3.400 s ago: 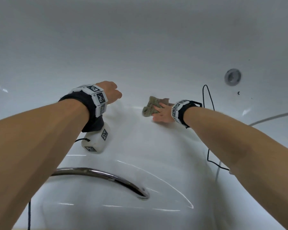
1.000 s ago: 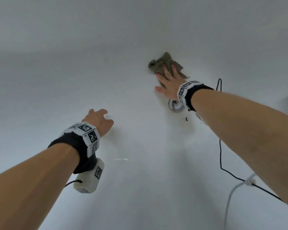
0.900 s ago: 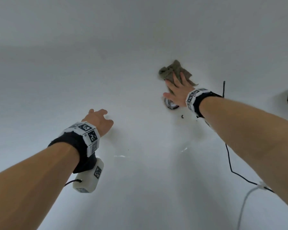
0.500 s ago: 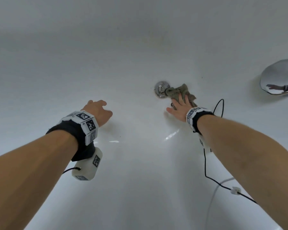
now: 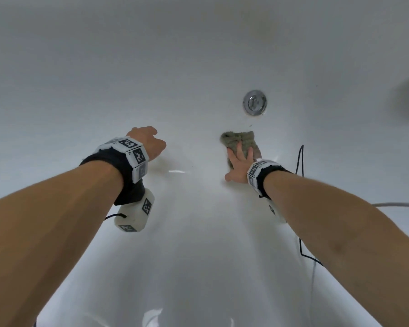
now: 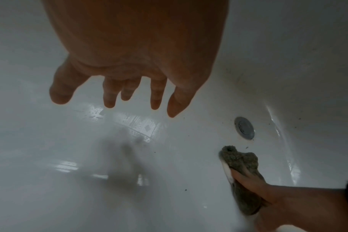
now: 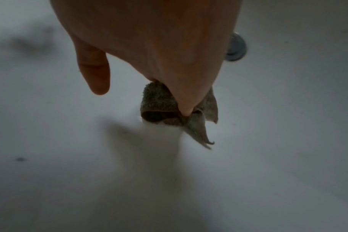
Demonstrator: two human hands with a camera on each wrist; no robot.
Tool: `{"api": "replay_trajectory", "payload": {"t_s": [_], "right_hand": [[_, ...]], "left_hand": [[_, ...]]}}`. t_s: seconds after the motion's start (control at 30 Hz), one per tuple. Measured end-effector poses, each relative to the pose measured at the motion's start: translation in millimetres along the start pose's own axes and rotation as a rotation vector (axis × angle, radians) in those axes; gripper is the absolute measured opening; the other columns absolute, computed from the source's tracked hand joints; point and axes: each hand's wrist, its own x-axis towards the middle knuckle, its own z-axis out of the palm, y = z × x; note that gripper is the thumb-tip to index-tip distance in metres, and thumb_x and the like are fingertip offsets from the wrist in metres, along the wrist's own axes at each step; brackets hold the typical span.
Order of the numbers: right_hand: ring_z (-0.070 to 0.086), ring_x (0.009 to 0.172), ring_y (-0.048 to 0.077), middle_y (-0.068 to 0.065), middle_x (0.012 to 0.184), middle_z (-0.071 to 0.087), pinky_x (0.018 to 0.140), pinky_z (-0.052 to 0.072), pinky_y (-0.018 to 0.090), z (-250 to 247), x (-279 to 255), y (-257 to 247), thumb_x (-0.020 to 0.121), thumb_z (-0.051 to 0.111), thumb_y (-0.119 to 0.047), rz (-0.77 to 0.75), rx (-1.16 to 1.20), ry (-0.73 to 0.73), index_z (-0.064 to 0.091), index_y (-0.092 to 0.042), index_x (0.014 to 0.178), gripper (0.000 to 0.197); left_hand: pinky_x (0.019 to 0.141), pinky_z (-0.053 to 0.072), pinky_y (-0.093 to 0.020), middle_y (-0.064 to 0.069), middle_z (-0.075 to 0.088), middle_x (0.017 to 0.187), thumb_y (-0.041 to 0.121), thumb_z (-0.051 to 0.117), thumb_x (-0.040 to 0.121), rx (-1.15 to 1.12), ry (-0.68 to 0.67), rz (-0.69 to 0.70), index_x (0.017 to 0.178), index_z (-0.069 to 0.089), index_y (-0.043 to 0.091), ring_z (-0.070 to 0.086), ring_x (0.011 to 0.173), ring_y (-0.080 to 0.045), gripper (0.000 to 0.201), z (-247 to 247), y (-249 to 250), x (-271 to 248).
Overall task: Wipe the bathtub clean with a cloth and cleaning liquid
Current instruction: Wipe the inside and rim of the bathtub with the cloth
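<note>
Left hand (image 6: 129, 62) hovering, fingers (image 6: 109, 95) spread; far right, drain (image 6: 245, 130); near right, right hand (image 6: 272, 199) pressing cloth (image 6: 242, 161) against wet bathtub (image 6: 69, 157).

White bathtub (image 5: 128, 67) floor, wet and glossy

A crumpled grey-green cloth (image 5: 240, 141) lies on it just below the round chrome drain (image 5: 255, 102); small dark specks (image 6: 186, 190) dot the surface nearby.

left hand (image 5: 149, 143): fingers loose, spread | right hand (image 5: 239, 165): fingers straight, pressing down
</note>
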Motion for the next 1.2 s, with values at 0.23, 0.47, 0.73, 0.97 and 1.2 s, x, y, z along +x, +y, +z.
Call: {"api": "replay_trajectory", "payload": {"t_s": [0.23, 0.47, 0.73, 0.97, 1.2], "right_hand": [[-0.031, 0.138, 0.047, -0.002, 0.157, -0.031, 0.113, -0.006, 0.067, 27, 6, -56, 0.092, 0.021, -0.065, -0.232, -0.258, -0.075, -0.01, -0.034, 0.152, 0.074], [-0.02, 0.146, 0.032, -0.001, 0.161, -0.02, 0.117, -0.007, 0.059, 32, -19, -39, 0.095, 0.016, -0.067, -0.297, -0.408, -0.134, -0.003, -0.031, 0.154, 0.072], [-0.005, 0.15, 0.023, -0.003, 0.163, -0.005, 0.119, -0.003, 0.044, 3, -54, 63, 0.096, 0.024, -0.066, -0.073, -0.474, -0.078, 0.005, -0.024, 0.155, 0.075], [0.007, 0.147, 0.038, 0.014, 0.161, 0.001, 0.118, 0.016, 0.054, -87, -38, 110, 0.089, 0.057, -0.054, 0.154, -0.378, 0.019, 0.01, -0.019, 0.155, 0.088], [-0.015, 0.147, 0.036, 0.015, 0.16, -0.017, 0.119, -0.001, 0.054, -179, -27, 118, 0.102, 0.027, -0.048, 0.309, -0.581, 0.241, -0.003, -0.012, 0.155, 0.071]], "left_hand": [[0.103, 0.035, -0.034, -0.005, 0.042, 0.147, 0.029, 0.05, 0.093, 0.026, 0.009, 0.003, 0.145, 0.04, 0.022, 0.042, 0.131, -0.028, 0.053, -1, -7, -7], [0.107, 0.031, -0.034, -0.005, 0.038, 0.15, 0.029, 0.05, 0.095, 0.044, 0.017, 0.016, 0.145, 0.04, 0.021, 0.037, 0.136, -0.028, 0.052, -7, 2, -11], [0.107, 0.032, -0.034, -0.006, 0.038, 0.15, 0.031, 0.05, 0.096, 0.05, 0.003, 0.062, 0.144, 0.041, 0.02, 0.037, 0.136, -0.028, 0.051, 1, 33, -12], [0.106, 0.032, -0.034, -0.004, 0.037, 0.151, 0.033, 0.05, 0.096, 0.047, -0.015, 0.076, 0.144, 0.04, 0.022, 0.037, 0.135, -0.027, 0.051, 3, 46, -7], [0.106, 0.033, -0.034, -0.004, 0.038, 0.15, 0.034, 0.049, 0.095, 0.051, -0.013, 0.056, 0.144, 0.041, 0.022, 0.038, 0.135, -0.027, 0.05, -9, 39, -1]]}}
